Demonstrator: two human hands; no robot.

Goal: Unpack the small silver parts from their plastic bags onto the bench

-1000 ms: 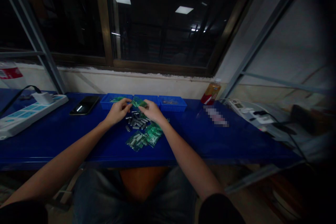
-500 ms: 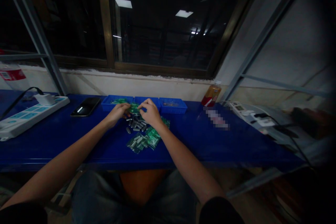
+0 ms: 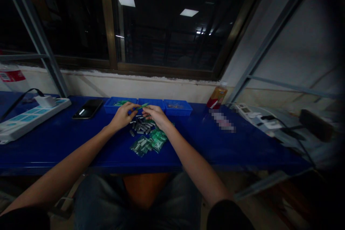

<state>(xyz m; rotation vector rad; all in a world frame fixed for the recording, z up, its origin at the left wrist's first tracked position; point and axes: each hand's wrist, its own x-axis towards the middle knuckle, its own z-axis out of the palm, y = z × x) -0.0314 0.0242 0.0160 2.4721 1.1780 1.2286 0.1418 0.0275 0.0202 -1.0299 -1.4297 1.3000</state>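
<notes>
Between my two hands is a small green plastic bag [image 3: 142,106], held up above the table near the blue bins. My left hand [image 3: 123,115] pinches its left end with thumb and forefinger. At the other end, my right hand [image 3: 156,115] has its fingers closed on the bag. Just below the hands lies a loose pile of small grey metal cylinders [image 3: 140,127]. Nearer to me, several filled green-tinted bags [image 3: 157,140] lie in a heap, and some clear-looking ones [image 3: 141,146] show the cylinders inside.
Three blue bins stand along the back: the left bin [image 3: 107,107] holds green bags, the right bin [image 3: 178,112] small thin parts. A phone [image 3: 87,109] and a power strip [image 3: 32,118] lie left. A drink bottle [image 3: 217,96] and another power strip [image 3: 256,120] are on the right.
The green bag has tilted from hanging broad side toward me to nearly edge-on. My right hand has turned and come slightly lower; my left fingers have moved a little toward the right.
</notes>
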